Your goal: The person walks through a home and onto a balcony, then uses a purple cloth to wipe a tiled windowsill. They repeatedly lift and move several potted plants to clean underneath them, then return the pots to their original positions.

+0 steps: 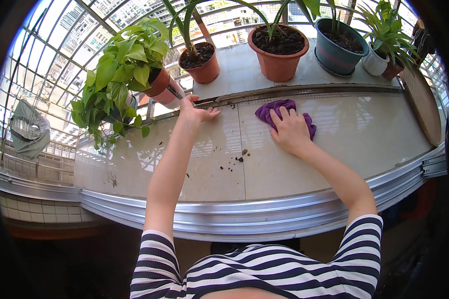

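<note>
My right hand [291, 130] presses a crumpled purple cloth [280, 107] onto the tiled window ledge [336, 149], fingers spread over it. My left hand [197, 110] holds nothing; its palm is turned up and its fingers are apart near the ledge's back edge, just below a leafy potted plant [127, 63]. Dark crumbs of soil [240, 159] lie scattered on the tiles between my forearms. A few more specks lie near the back edge, right of my left fingers. A brown smudge [113, 179] marks the ledge at the left.
Along the raised back shelf stand a small terracotta-coloured pot [204, 73], a larger one [278, 63], a blue-green pot [338, 52] and a white pot [375, 62]. A round board [422, 104] leans at the right. Metal window tracks [247, 218] line the front; a barred grille encloses the back.
</note>
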Demonstrator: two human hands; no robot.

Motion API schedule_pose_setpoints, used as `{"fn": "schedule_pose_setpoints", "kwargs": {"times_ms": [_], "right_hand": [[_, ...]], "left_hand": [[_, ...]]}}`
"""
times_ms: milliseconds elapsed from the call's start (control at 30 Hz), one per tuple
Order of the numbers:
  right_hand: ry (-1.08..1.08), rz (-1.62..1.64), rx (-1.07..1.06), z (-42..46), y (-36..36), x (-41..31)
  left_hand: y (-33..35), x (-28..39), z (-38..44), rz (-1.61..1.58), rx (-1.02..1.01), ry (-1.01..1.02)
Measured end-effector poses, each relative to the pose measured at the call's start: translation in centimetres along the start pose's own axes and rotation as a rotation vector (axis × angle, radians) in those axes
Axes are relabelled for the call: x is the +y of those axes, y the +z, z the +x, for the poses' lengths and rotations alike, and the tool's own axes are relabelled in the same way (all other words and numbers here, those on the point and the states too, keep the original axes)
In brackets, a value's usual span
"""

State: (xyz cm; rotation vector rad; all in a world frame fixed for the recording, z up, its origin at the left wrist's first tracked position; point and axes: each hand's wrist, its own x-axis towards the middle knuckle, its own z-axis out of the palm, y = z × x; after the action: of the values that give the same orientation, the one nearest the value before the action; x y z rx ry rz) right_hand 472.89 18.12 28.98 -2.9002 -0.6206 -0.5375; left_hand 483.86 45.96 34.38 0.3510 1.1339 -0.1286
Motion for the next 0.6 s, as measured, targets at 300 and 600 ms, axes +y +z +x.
{"fn": "schedule_pose_setpoints", "kwargs": {"times_ms": [300,600], "right_hand": [[0.093,-0.036,-0.016,0.5,0.6,-1.0],[0.116,-0.05,-0.176,3.1,2.3,-3.6]], "left_hand": [[0.5,0.4,0.5,-0.078,0.029,-0.011],[1.2,0.0,-1.2,-0.11,0.068,-0.023]]}}
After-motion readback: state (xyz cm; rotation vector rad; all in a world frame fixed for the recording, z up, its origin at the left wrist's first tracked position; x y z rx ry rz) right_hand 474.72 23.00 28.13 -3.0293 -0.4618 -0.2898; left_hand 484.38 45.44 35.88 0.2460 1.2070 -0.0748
